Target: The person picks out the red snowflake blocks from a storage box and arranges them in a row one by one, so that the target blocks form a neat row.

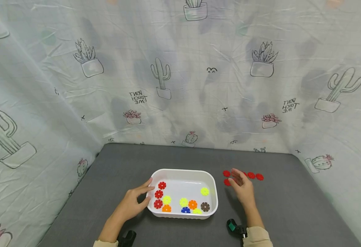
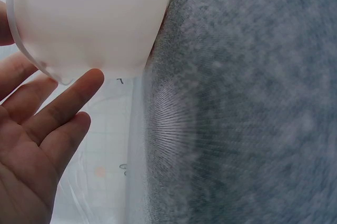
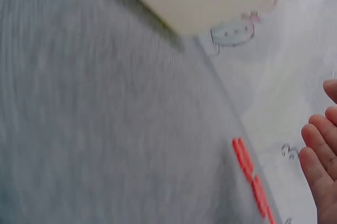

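A white plastic tray (image 1: 180, 173) holds several notched plastic discs in red, yellow, orange, blue and brown, such as a red disc (image 1: 158, 194) and a brown disc (image 1: 205, 207). My left hand (image 1: 132, 204) rests on the tray's left rim, fingers spread fairly straight. In the left wrist view, a fingertip (image 2: 93, 78) lies along the outer wall. Right of the tray, my right hand (image 1: 243, 189) hovers beside several red notched discs (image 1: 251, 175) on the cloth, partly covering some. Nothing shows between its loosely bent fingers.
Grey cloth (image 1: 168, 157) covers the table. Pale curtains (image 1: 193, 85) printed with cacti rise behind it and at both sides. A dark wrist device (image 1: 236, 228) sits at the right wrist, and another (image 1: 128, 238) at the left.
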The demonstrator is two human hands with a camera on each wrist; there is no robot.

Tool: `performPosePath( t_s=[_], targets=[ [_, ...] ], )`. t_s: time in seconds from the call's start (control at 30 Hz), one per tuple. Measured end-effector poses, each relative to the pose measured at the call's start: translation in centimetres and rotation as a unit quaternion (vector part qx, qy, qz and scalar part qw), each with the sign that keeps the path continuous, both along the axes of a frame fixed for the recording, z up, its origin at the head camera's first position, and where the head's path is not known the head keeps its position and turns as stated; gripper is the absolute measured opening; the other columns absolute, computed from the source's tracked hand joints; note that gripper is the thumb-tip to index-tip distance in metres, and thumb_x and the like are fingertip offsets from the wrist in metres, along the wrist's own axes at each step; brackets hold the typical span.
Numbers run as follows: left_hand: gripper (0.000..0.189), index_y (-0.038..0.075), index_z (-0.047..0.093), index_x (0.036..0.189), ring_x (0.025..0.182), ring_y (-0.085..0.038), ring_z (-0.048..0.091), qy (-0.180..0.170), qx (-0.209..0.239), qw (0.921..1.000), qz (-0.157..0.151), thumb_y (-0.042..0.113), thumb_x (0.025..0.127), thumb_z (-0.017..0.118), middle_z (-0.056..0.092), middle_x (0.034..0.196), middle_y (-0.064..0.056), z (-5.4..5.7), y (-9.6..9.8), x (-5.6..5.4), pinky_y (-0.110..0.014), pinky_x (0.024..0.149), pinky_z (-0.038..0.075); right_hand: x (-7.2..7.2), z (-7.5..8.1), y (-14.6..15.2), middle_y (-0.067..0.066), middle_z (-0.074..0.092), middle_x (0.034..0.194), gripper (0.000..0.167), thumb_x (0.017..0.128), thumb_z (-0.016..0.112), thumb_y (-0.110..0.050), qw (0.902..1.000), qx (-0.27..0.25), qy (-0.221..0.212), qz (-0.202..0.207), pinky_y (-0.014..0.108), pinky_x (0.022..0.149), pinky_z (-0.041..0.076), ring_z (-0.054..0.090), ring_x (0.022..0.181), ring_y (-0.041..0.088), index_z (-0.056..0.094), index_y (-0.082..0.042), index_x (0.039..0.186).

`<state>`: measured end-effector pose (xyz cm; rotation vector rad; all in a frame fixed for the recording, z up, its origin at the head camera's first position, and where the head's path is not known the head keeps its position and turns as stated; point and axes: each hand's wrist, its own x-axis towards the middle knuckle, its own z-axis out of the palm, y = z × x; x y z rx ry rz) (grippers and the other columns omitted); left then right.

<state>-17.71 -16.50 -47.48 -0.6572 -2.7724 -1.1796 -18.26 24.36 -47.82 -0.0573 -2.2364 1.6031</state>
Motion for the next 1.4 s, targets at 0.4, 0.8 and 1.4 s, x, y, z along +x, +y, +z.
performPosePath(
  t_s=[0.4, 0.8, 1.4],
  targets=[
    [0.037, 0.009, 0.067, 0.119, 0.123, -0.023, 0.053, 0.011, 0.002, 0.9999, -0.01, 0.011, 0.083, 0.067, 0.051, 0.14, -0.002, 0.0, 0.1, 0.2, -0.049, 0.097, 0.046, 0.3, 2.6, -3.6, 0.026, 0.058, 0.124, 0.044, 0.083, 0.067, 0.002, 0.9967, -0.026, 0.021, 0.074, 0.012, 0.094, 0.044, 0.059, 0.114, 0.022, 0.055, 0.008, 0.125],
    [0.037, 0.009, 0.067, 0.12, 0.124, -0.023, 0.053, -0.008, -0.001, 1.0, -0.004, 0.01, 0.084, 0.066, 0.05, 0.141, -0.002, 0.1, 0.2, 0.3, -0.049, 0.098, 0.044, 0.5, 7.3, -10.4, 0.027, 0.058, 0.124, 0.04, 0.087, 0.063, 0.001, 0.9798, -0.003, 0.041, 0.196, 0.049, 0.099, 0.042, 0.056, 0.115, 0.04, 0.053, 0.01, 0.125],
    [0.037, 0.008, 0.067, 0.12, 0.121, -0.023, 0.056, 0.003, 0.004, 0.9999, -0.012, 0.01, 0.084, 0.066, 0.05, 0.141, -0.003, 0.3, 0.1, 0.0, -0.05, 0.096, 0.046, -3.3, 4.7, -18.9, 0.012, 0.062, 0.123, 0.037, 0.089, 0.063, -0.012, 0.9513, 0.017, -0.057, 0.303, 0.042, 0.101, 0.045, 0.058, 0.115, 0.028, 0.058, -0.004, 0.124]
  ],
)
